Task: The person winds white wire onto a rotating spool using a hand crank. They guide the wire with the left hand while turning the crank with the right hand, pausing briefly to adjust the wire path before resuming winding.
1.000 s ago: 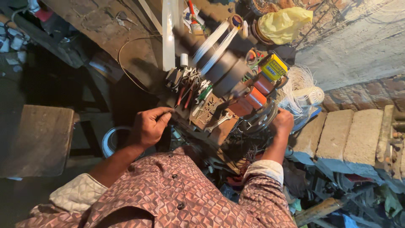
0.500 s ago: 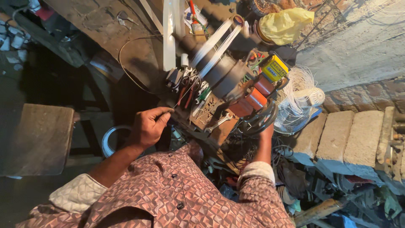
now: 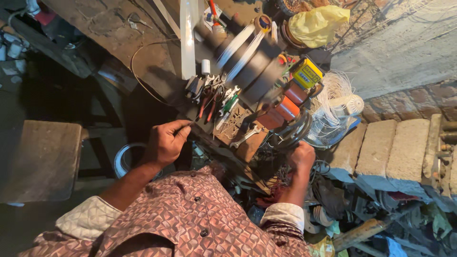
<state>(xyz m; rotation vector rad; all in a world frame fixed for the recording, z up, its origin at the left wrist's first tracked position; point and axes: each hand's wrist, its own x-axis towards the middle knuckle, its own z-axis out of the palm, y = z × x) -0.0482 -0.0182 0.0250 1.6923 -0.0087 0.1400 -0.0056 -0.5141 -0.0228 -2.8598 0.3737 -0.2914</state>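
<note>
Nearest us, our left hand [image 3: 166, 143] pinched something too thin to make out, and our right hand [image 3: 302, 158] curled beneath the dark coiled wire ring [image 3: 293, 133]; its hold we couldn't tell. Beyond lay a silver metal spanner [image 3: 246, 137] and red-handled pliers [image 3: 209, 102].

We are looking down into a cramped repair workshop. Our workbench [image 3: 119, 28] is stained and scarred, crowded with pliers [image 3: 208, 101], a spanner [image 3: 245, 137], scissors [image 3: 134, 20] and a yellow meter [image 3: 307, 74]. On the right, a wire fan guard [image 3: 333, 95] lies against a rough brick wall [image 3: 395, 147], with scrap parts heaped near us.
</note>
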